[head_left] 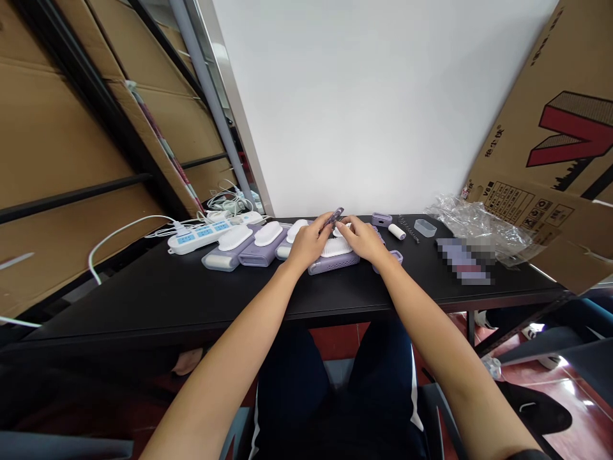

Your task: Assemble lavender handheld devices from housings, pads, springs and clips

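Left hand (311,241) is pinching, right hand (363,239) is hiding its grip; one desk (182,297) is carrying one power strip (197,237), at least four purple units (265,249), one clear box (425,227), one roller (396,231); the left is holding one dark part (338,213) above one unit.

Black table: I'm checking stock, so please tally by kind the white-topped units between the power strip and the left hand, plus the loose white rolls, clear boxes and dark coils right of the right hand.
White-topped units: 3, one partly covered by the left hand
White roll: 1
Clear box: 1
Dark coil: 1
Total: 6
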{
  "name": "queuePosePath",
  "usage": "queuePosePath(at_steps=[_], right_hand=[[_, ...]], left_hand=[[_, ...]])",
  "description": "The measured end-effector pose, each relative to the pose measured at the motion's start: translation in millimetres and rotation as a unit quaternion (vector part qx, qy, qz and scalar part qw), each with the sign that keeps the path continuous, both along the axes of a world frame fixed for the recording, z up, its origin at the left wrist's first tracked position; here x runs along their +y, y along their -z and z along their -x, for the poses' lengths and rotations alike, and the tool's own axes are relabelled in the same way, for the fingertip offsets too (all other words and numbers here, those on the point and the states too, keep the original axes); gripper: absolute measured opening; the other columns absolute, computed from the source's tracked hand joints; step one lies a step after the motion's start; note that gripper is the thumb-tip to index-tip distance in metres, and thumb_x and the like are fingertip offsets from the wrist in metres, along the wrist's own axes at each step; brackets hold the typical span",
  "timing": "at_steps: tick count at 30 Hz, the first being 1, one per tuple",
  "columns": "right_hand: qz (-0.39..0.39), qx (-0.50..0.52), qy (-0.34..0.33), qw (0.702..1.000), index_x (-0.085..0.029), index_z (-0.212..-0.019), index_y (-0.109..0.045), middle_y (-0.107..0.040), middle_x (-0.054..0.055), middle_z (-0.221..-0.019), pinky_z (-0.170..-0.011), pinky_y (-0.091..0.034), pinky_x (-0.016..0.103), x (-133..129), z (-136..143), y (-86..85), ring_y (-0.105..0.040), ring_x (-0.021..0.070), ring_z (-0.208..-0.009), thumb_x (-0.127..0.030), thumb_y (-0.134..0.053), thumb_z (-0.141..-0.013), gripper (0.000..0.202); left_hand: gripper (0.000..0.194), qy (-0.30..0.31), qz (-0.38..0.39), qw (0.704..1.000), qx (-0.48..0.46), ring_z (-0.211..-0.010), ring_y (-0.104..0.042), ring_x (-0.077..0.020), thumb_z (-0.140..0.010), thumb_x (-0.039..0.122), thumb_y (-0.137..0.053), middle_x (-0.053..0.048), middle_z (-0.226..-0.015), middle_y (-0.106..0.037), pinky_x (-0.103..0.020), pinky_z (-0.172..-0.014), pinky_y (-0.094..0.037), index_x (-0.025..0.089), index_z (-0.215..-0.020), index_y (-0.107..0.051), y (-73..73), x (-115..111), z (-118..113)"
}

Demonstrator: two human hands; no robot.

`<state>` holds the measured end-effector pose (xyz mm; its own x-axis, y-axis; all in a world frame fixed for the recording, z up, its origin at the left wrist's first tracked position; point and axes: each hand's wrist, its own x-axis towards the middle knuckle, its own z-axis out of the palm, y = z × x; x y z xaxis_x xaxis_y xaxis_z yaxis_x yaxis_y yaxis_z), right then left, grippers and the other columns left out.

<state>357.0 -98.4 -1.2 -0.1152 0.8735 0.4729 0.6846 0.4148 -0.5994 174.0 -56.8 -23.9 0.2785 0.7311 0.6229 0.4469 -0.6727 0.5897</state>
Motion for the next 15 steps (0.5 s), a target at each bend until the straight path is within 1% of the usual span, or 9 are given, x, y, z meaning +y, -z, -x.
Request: queuePosePath(at_steps=[2, 3, 6, 9, 12, 15], right_hand=[[0.003, 0.004, 0.007, 1.0, -0.026, -0.114, -0.059, -0.063, -0.003, -0.072, -0.067, -0.037, 0.028, -0.2, -0.3, 0.6, -0.06, 0.0189, -0.07, -0.054, -0.051, -0.099, 0.033], [0.0, 0.005, 0.008, 1.0, -0.026, -0.116, -0.057, -0.062, -0.004, -0.071, -0.066, -0.036, 0.027, -0.1, -0.6, 0.9, -0.059, 0.0185, -0.069, -0.054, -0.053, -0.098, 0.033], [-0.013, -0.009, 0.02, 1.0, -0.027, -0.117, -0.055, -0.066, -0.003, -0.082, -0.066, -0.036, 0.027, -0.3, -1.3, 0.7, -0.061, 0.0184, -0.075, -0.05, -0.06, -0.095, 0.032], [-0.019, -0.02, 0.043, 0.999, -0.027, -0.114, -0.058, -0.07, 0.0, -0.093, -0.069, -0.035, 0.027, -1.2, -1.3, -0.8, -0.063, 0.0191, -0.083, -0.046, -0.061, -0.096, 0.027], [-0.02, -0.016, 0.042, 0.999, -0.027, -0.113, -0.062, -0.073, 0.001, -0.096, -0.072, -0.037, 0.028, -1.6, -0.7, -2.0, -0.064, 0.0192, -0.086, -0.046, -0.059, -0.098, 0.025], [-0.025, -0.014, 0.033, 0.999, -0.026, -0.111, -0.066, -0.074, 0.002, -0.098, -0.073, -0.039, 0.029, -0.9, -0.5, -2.1, -0.065, 0.0189, -0.086, -0.047, -0.056, -0.1, 0.026]], left_hand=[[0.041, -0.004, 0.0, 1.0, 0.003, -0.105, -0.075, -0.0232, -0.101, 0.034, -0.05, -0.004, -0.119, -0.078, -0.034, -0.094, -0.056, 0.028, -0.14, -0.063, -1.2, -1.2, 0.0], [0.041, -0.005, -0.001, 1.0, 0.005, -0.106, -0.074, -0.0234, -0.101, 0.034, -0.05, -0.004, -0.119, -0.078, -0.034, -0.095, -0.056, 0.028, -0.14, -0.063, -1.9, -1.9, 0.0], [0.041, -0.006, -0.005, 1.0, 0.004, -0.11, -0.073, -0.0237, -0.101, 0.033, -0.05, -0.004, -0.122, -0.077, -0.035, -0.098, -0.054, 0.028, -0.14, -0.062, -3.4, -3.8, -0.1], [0.041, 0.002, 0.001, 1.0, -0.003, -0.108, -0.074, -0.0231, -0.101, 0.033, -0.05, -0.004, -0.121, -0.077, -0.034, -0.097, -0.055, 0.029, -0.14, -0.062, -3.5, -4.2, -0.1], [0.041, -0.001, 0.007, 1.0, -0.005, -0.104, -0.075, -0.0226, -0.101, 0.034, -0.051, -0.004, -0.116, -0.078, -0.033, -0.094, -0.055, 0.028, -0.139, -0.063, -3.1, -3.7, -0.3], [0.04, -0.006, 0.012, 1.0, -0.008, -0.103, -0.075, -0.0221, -0.1, 0.034, -0.051, -0.004, -0.115, -0.079, -0.033, -0.094, -0.055, 0.027, -0.139, -0.063, -3.1, -3.5, -0.8]])
